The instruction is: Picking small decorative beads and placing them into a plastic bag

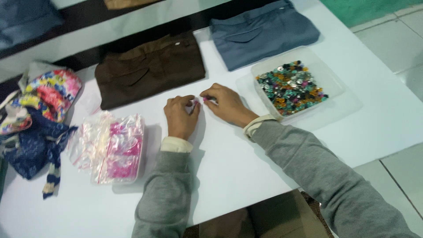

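Note:
My left hand point(180, 117) and my right hand point(227, 105) rest close together on the white table point(246, 163), fingertips nearly touching. Between the fingertips sits a small clear bag with a pink strip point(199, 101), pinched by both hands. A clear plastic tray point(332, 81) holding many small multicoloured buttons point(291, 87) lies just right of my right hand. To the left of my left hand stands a clear box filled with small pink-edged plastic bags point(115, 147).
Folded brown trousers point(150, 70) and folded grey-blue trousers point(262, 33) lie at the far side of the table. A heap of patterned cloth point(37, 117) sits at the left edge. Tiled floor point(396, 39) shows to the right.

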